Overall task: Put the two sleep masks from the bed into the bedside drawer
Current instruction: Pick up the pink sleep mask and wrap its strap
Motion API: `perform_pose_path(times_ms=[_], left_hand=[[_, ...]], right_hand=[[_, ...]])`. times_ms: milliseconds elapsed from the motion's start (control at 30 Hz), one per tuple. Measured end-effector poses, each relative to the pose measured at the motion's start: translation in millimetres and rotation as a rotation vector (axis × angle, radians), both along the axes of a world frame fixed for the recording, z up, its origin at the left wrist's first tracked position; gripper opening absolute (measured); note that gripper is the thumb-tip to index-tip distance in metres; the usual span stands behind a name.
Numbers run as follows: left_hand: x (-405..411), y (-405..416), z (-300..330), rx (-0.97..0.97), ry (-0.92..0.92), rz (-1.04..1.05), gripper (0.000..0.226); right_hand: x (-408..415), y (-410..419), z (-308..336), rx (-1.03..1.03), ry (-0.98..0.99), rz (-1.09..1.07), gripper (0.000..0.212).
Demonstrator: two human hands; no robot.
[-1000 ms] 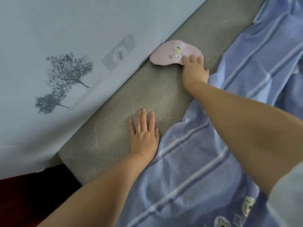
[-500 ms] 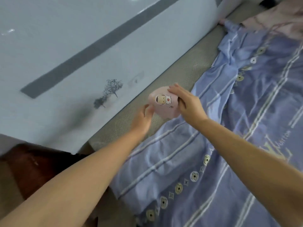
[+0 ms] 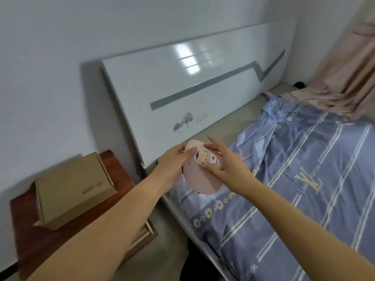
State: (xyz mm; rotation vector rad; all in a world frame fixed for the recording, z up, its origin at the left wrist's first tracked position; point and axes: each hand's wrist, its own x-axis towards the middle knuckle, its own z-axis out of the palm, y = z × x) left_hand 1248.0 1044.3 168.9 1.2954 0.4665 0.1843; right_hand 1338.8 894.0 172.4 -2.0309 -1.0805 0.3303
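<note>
Sleep mask (image 3: 199,175), pink with a cartoon face, was held in the air between both hands above the bed's (image 3: 300,199) near edge. Left hand (image 3: 174,159) pinched its upper left edge; right hand (image 3: 225,161) gripped its right side, fingers curled around it. Bedside drawer (image 3: 146,230) sat partly open below the left forearm.

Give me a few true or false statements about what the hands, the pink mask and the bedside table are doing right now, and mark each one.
1. Both the left hand and right hand hold the pink cartoon-printed sleep mask. True.
2. The mask lies flat on the blue striped bedsheet. False: it is held up above the bed edge.
3. A brown cardboard box sits on the reddish wooden bedside table. True.
4. The box stands open. False: its flaps are closed.
</note>
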Motion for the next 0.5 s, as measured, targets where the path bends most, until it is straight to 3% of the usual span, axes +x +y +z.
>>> perform_pose_path(times_ms=[100,200,267,333,433,500], left_hand=[[-41.9,-12.9,15.7,0.030,-0.031,0.091,0.010],[-72.0,-19.1,29.6,0.245,-0.009,0.133,0.037],[-90.2,-27.2,38.1,0.224,-0.013,-0.043,0.044],[-103.6,-37.8,45.7,0.169,-0.035,-0.145,0.032],[-109.6,-52.3,53.3,0.103,-0.084,-0.044,0.025],[-109.3,-58.8,53.8,0.035,-0.082,-0.035,0.030]], right_hand=[[-38.5,-8.6,19.8,0.019,-0.018,-0.084,0.026],[-58.9,-23.8,39.4,0.056,0.176,-0.091,0.008],[-71.5,-32.6,50.3,0.109,0.352,-0.063,0.008],[-80.8,-39.2,57.6,0.201,0.565,-0.054,0.008],[-89.4,-47.8,61.7,0.299,0.904,0.022,0.033],[-92.6,-52.9,65.0,0.323,0.980,0.043,0.038]])
